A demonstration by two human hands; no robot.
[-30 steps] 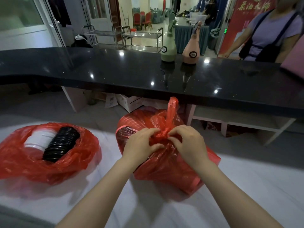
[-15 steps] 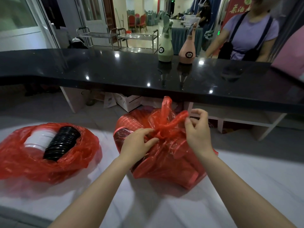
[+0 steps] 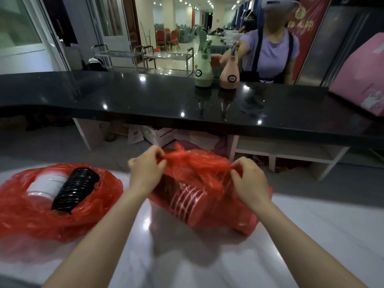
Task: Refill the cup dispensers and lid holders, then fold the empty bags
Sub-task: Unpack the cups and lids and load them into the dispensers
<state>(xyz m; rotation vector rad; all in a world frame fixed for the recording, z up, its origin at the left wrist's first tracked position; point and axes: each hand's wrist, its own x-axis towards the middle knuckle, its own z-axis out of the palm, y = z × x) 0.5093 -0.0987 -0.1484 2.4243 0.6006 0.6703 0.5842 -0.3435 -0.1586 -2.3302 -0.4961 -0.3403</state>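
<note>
Evidently both hands pinched the red bag (image 3: 209, 196) mid-counter, left hand (image 3: 145, 171) and right hand (image 3: 249, 179) each gripping a handle, pulling apart. Pulled harder, the thin film might tear, spilling the stacked cups (image 3: 182, 202) across the white counter (image 3: 311, 235).

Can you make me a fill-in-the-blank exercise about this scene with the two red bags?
1. Both hands, left hand and right hand, pull at the ____ of the right bag.
2. The left bag holds a stack of ____ lids.
3. The green bottle stands on the ____ counter.

Missing words: handles; black; black
</note>
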